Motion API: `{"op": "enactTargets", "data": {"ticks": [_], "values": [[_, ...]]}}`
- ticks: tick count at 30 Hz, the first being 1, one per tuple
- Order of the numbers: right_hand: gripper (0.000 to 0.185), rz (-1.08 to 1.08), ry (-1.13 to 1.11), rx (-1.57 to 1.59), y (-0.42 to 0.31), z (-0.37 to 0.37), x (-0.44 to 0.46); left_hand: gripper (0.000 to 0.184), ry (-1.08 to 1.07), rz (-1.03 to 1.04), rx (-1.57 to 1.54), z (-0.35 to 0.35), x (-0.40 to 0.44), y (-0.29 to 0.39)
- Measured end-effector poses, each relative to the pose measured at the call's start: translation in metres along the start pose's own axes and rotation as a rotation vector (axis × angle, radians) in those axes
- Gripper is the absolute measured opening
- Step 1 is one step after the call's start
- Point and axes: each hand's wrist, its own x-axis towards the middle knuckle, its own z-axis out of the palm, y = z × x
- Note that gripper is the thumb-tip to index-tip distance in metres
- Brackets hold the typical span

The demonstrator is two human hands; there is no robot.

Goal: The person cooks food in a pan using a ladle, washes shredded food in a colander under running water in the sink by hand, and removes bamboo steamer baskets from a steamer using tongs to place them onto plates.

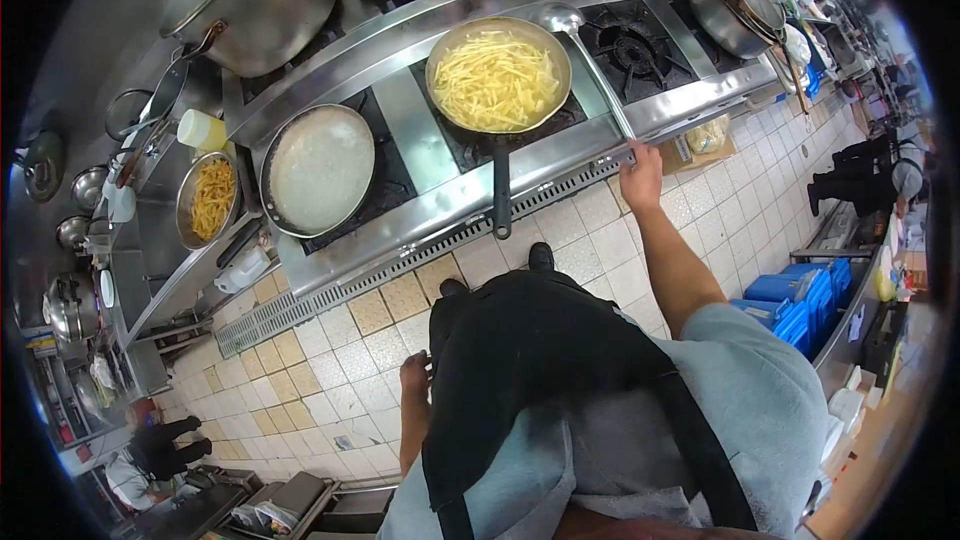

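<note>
- Right hand (642, 175): grip closed around the handle end of a steel ladle (603, 80), arm stretched out over the front edge of the gas range (413, 130).
- Ladle: slants away from the hand, bowl end just right of the frying pan (563, 60); can't tell if the bowl touches the steel.
- Left hand (415, 377): low, beside the black apron (540, 340), fingers bent; can't tell how wide the grip is or if it holds anything.
- Frying pan: on the middle front burner, black handle toward the person, filled with pale yellow potato-like strips (495, 78).
- Second round pan (318, 172): front burner to the left, whitish inside.
- Steel bowl (184, 205): left of that pan, on the side worktop (160, 285), holds golden-brown strips (211, 198).
- Yellowish plastic tub (202, 130): just behind the bowl.
- Large stockpot (262, 15): back left of the range.
- Bare burner (635, 50): right of the ladle; stacked pans (725, 20) farther right.
- Blue bins (785, 290): right side, well apart.
- Two other people, dark trousers: one far right (860, 175), one lower left (158, 452).
</note>
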Motion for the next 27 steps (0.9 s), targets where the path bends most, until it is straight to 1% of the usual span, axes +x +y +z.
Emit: {"op": "enactTargets", "data": {"ticks": [2,4,6,8,9,10,11,12,14,15,17,20,22,25,26,27], "values": [[0.043,-0.175,0.064,0.074,-0.002,0.006,-0.040,0.036,0.000,0.020,0.003,-0.017,0.007,0.004],[0.043,-0.022,-0.127,0.043,-0.012,0.008,-0.090,0.036,-0.037,0.017,0.022,-0.036,0.036,-0.016],[0.044,0.002,-0.263,0.046,0.003,0.025,-0.147,0.036,-0.062,0.042,0.050,-0.054,0.060,-0.030],[0.043,0.271,-0.647,-0.083,0.008,0.032,-0.199,0.035,-0.097,0.044,0.066,-0.068,0.073,-0.027],[0.046,0.283,-0.782,-0.111,0.023,0.042,-0.231,0.035,-0.113,0.055,0.080,-0.075,0.077,-0.023],[0.049,0.294,-0.917,-0.139,0.041,0.049,-0.261,0.035,-0.086,-0.086,-0.030,-0.079,0.064,-0.001],[0.050,0.517,-1.110,-0.035,0.047,0.048,-0.282,0.035,-0.057,-0.227,-0.140,-0.083,0.057,0.013],[0.051,0.745,-1.296,0.075,0.052,0.045,-0.302,0.035,-0.060,-0.228,-0.139,-0.089,0.059,0.014],[0.051,0.249,-1.270,-0.084,0.089,0.053,-0.352,0.033,-0.054,-0.225,-0.095,-0.100,0.064,0.015],[0.051,0.255,-1.267,-0.087,0.076,0.039,-0.351,0.032,-0.050,-0.226,-0.103,-0.103,0.066,0.017],[0.050,0.695,-1.204,0.060,0.041,0.004,-0.348,0.034,-0.070,-0.207,-0.077,-0.109,0.070,0.018],[0.050,0.670,-1.161,0.038,0.034,0.000,-0.334,0.035,-0.083,-0.164,-0.047,-0.109,0.066,0.015],[0.049,0.842,-1.004,0.197,0.030,0.002,-0.321,0.034,-0.108,-0.160,-0.074,-0.106,0.062,0.014],[0.048,0.763,-0.874,0.312,0.025,0.005,-0.294,0.034,-0.111,-0.168,-0.081,-0.090,0.049,0.005],[0.047,0.715,-0.842,0.336,0.021,0.002,-0.285,0.033,-0.109,-0.180,-0.088,-0.085,0.043,-0.002],[0.047,0.709,-0.814,0.368,0.012,-0.007,-0.276,0.034,-0.089,-0.149,-0.137,-0.078,0.041,-0.017]]}}
